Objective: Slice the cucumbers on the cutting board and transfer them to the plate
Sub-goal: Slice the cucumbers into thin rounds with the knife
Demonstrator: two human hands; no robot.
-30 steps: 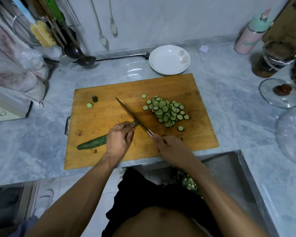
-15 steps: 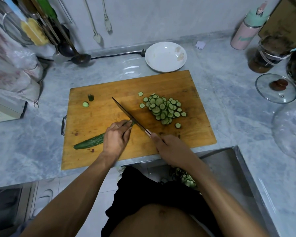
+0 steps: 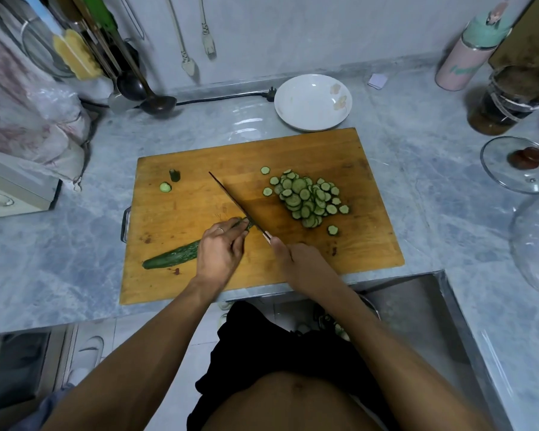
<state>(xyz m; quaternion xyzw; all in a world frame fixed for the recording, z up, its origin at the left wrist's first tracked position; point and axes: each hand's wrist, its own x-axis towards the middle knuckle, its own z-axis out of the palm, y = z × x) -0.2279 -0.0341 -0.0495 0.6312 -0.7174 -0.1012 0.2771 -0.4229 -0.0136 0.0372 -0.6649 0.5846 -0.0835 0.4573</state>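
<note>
A person stands at a grey marbled table [image 3: 75,244], seen from above through a head-worn wide-angle camera. A wooden cutting board [image 3: 339,259] lies flat on the table in front of them. On the board's near left part lies a dark green cucumber [image 3: 171,258], pointing from lower left to upper right; its cut end is hidden under the left hand [image 3: 220,248], whose fingers curl down over it and hold it against the board. The right hand [image 3: 299,259] grips the handle of a knife [image 3: 234,202]; the handle is almost wholly covered by the hand, so only a pale stub shows. The thin dark blade runs diagonally away from the person and meets the cucumber just beside the left fingertips. To the right of the blade, on the far right part of the board, a heap of cucumber slices [image 3: 307,197] overlaps, with a few single rounds lying apart at its edges. Near the board's far left corner sit a stem end [image 3: 175,175] and one pale slice [image 3: 165,187]. Beyond the board's far edge, just behind it, stands a white plate [image 3: 313,102] holding no cucumber. At the right edge of the view a glass lid [image 3: 521,164] lies on the table, partly cut off. Hanging utensils and a ladle at the top left are blurred and hard to tell apart.
</note>
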